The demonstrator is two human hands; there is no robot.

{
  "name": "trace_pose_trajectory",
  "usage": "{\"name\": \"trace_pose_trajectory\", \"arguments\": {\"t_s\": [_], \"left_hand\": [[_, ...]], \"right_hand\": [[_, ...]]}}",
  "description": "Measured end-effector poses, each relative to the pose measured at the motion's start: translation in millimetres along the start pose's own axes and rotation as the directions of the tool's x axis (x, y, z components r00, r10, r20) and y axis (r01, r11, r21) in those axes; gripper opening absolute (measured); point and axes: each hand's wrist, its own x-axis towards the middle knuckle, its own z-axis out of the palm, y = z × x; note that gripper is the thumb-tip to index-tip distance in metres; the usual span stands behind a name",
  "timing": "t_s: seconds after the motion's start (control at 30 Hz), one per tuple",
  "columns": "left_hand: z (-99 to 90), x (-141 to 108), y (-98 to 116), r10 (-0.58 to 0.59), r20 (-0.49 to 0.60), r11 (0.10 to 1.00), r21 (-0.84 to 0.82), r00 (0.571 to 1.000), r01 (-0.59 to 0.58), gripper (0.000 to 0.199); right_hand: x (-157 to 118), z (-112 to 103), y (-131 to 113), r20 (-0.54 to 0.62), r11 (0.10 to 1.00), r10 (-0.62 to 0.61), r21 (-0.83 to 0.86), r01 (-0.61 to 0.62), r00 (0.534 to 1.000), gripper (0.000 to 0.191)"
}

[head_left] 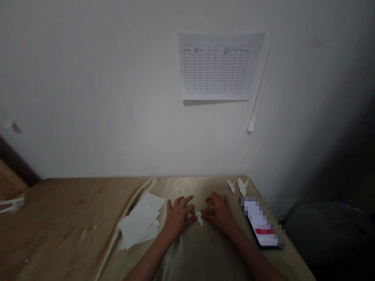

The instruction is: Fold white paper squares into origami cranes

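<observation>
A small folded white paper piece [199, 218] is between my two hands, low over the cloth-covered table. My left hand [180, 216] pinches its left side between thumb and forefinger, the other fingers spread. From the right, my right hand [218, 212] pinches the opposite side in the same way. Left of my left hand lies a fanned stack of white paper sheets [140, 222]. Two finished-looking folded paper shapes, one smaller [231, 186] and one larger [242, 186], rest near the table's back right corner.
A phone [260, 224] with a lit, partly blurred screen lies by the right edge of the table [73, 218]. A printed grid sheet [216, 70] hangs on the wall behind. White scraps [13, 205] show at the far left.
</observation>
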Motion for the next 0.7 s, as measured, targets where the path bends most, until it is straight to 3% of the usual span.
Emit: {"name": "trace_pose_trajectory", "arguments": {"t_s": [0.37, 0.7], "left_hand": [[3.1, 0.0, -0.7, -0.006, -0.017, 1.0, -0.019, 1.0, 0.006, 0.011], [8.7, -0.5, 0.8, -0.011, -0.025, 0.997, -0.074, 1.0, 0.009, 0.018]], "right_hand": [[0.4, 3.0, 3.1, -0.052, 0.999, -0.041, 0.007, 0.042, 0.998, 0.009], [3.2, 11.1, 9.1, -0.076, 0.997, -0.008, 0.081, 0.014, 0.997, 0.009]]}}
